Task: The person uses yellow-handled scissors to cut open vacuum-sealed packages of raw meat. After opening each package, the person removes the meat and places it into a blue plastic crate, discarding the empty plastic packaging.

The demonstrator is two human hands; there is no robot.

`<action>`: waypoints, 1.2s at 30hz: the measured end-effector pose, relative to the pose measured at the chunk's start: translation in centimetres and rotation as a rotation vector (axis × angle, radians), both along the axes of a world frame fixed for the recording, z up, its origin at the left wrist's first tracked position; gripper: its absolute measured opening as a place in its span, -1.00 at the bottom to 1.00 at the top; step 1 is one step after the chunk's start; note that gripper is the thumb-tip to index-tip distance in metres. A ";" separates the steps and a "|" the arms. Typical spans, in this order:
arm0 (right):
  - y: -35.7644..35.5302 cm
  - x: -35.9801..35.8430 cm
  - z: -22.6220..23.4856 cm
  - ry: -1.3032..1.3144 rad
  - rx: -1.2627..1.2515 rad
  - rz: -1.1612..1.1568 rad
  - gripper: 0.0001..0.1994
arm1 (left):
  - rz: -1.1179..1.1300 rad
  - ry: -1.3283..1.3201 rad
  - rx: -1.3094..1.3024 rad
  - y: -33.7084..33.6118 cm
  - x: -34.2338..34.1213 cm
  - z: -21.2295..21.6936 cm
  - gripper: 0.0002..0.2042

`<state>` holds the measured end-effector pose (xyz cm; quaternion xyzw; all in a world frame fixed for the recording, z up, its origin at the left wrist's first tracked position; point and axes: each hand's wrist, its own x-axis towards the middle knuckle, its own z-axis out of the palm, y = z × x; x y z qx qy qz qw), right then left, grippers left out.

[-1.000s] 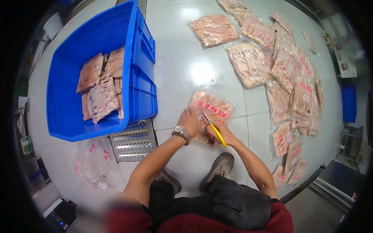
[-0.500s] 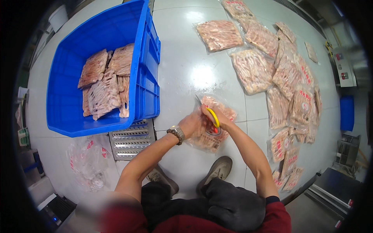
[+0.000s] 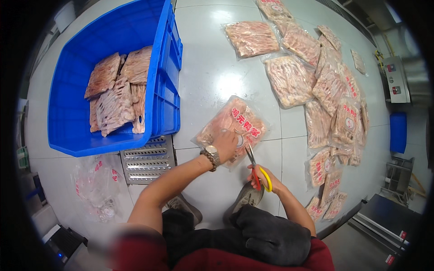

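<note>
A clear plastic bag of pale frozen meat lies on the white tiled floor in front of me. My left hand, with a watch on its wrist, presses down on the bag's near end. My right hand grips scissors with yellow and red handles; their blades point up at the bag's lower right edge, beside my left hand. A blue plastic crate to the left holds several unwrapped slabs of meat.
Several more sealed meat bags lie spread across the floor to the upper right. A metal floor drain grate sits below the crate. Empty crumpled bags lie at lower left. My shoes are just below my hands.
My right hand has drawn the scissors down and right, from over the bag to its lower right edge. My left hand has stayed on the bag's near end.
</note>
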<state>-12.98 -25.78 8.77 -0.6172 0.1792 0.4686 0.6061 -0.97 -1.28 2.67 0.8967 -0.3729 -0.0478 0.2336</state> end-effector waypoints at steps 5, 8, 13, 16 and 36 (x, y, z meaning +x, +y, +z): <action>-1.1 -1.8 -0.1 0.071 0.055 -0.025 -0.28 | 0.149 0.346 0.051 -2.4 -1.5 -0.1 -0.47; -1.4 -1.5 0.1 0.075 0.035 -0.003 -0.25 | 0.269 0.586 0.042 -2.5 -0.1 0.9 -0.38; -1.7 -1.7 -0.9 0.095 0.008 0.025 -0.23 | 0.091 0.928 0.223 -2.4 1.9 2.3 -0.23; -1.7 -1.9 -1.0 0.094 0.033 0.014 -0.24 | 0.007 0.955 0.203 -1.9 1.6 0.4 -0.18; 2.6 8.8 -0.5 -0.576 -0.217 -0.145 -0.59 | -0.174 0.747 0.014 0.1 -0.6 -0.5 -0.25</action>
